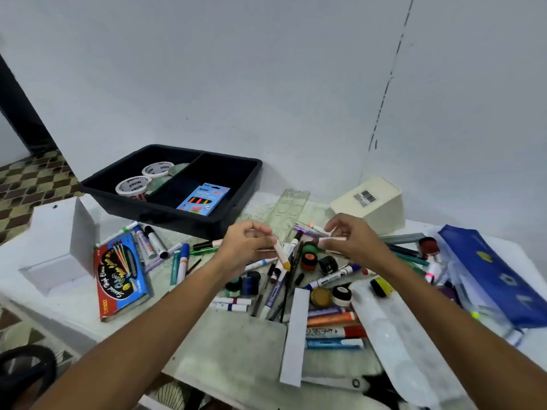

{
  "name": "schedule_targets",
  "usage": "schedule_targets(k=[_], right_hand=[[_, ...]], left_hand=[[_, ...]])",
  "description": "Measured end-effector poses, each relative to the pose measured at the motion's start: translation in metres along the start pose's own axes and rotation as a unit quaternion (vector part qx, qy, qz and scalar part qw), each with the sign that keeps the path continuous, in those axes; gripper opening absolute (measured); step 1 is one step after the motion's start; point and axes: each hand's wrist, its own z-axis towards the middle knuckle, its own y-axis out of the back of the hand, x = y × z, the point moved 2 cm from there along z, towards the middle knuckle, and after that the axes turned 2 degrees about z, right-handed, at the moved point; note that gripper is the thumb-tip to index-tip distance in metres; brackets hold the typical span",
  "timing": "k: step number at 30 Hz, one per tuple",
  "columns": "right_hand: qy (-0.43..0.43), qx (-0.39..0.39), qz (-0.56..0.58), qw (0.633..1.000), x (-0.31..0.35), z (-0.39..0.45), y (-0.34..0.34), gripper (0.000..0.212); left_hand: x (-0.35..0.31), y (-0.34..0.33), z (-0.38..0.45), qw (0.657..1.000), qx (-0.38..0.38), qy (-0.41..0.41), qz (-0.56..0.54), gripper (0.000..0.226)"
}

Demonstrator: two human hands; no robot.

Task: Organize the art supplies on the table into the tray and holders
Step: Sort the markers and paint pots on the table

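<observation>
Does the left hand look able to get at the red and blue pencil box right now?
Probably not right away. The left hand already holds a yellow-tipped marker. The pencil box lies uncovered on the table to that hand's left, so once the marker is put down the way looks free.

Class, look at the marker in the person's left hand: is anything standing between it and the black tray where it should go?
Nothing visible does. The left hand holds the yellow-tipped marker above the clutter, and the black tray sits open just beyond it, no lid on.
</observation>
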Motion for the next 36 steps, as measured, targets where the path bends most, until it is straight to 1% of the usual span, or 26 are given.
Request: schedule_targets(k=[2, 4, 6, 8, 9, 13, 15, 19, 24, 31, 36], right_hand=[[-0.014, -0.023, 0.025, 0.999, -0.008, -0.027, 0.026, 0.022], [-0.026, -0.03, 0.067, 0.997, -0.014, -0.054, 0.05, 0.019], [-0.041, -0.04, 0.072, 0.996, -0.021, -0.084, 0.077, 0.012], [-0.065, -0.032, 0.062, 0.995, -0.031, -0.109, 0.098, 0.008], [-0.08, -0.028, 0.063, 0.994, -0.037, -0.124, 0.11, 0.01], [-0.108, -0.019, 0.067, 0.992, -0.059, -0.175, 0.147, 0.025], [-0.122, -0.033, 0.082, 0.989, -0.066, -0.201, 0.163, 0.027], [-0.15, -0.045, 0.083, 0.984, -0.085, -0.244, 0.19, 0.013], [-0.182, -0.072, 0.09, 0.977, -0.105, -0.283, 0.208, 0.015], [-0.235, -0.049, 0.067, 0.969, -0.125, -0.315, 0.217, 0.022], [-0.256, -0.023, 0.06, 0.965, -0.131, -0.324, 0.213, 0.014]], left_hand=[[-0.001, -0.03, -0.011, 1.0, 0.014, -0.001, 0.003, 0.015], [0.0, -0.063, -0.023, 0.999, 0.032, 0.002, 0.006, 0.016], [0.004, -0.098, -0.036, 0.999, 0.049, 0.009, 0.013, 0.016], [0.009, -0.129, -0.048, 0.997, 0.066, 0.013, 0.025, 0.016], [0.013, -0.147, -0.055, 0.996, 0.078, 0.014, 0.028, 0.016], [0.027, -0.207, -0.079, 0.992, 0.123, 0.013, 0.038, 0.017], [0.035, -0.235, -0.09, 0.988, 0.146, 0.015, 0.051, 0.018], [0.051, -0.284, -0.109, 0.981, 0.179, 0.031, 0.068, 0.019], [0.069, -0.33, -0.127, 0.969, 0.226, 0.047, 0.093, 0.019], [0.092, -0.373, -0.147, 0.951, 0.272, 0.045, 0.14, 0.017], [0.107, -0.388, -0.153, 0.932, 0.288, 0.008, 0.22, 0.014]])
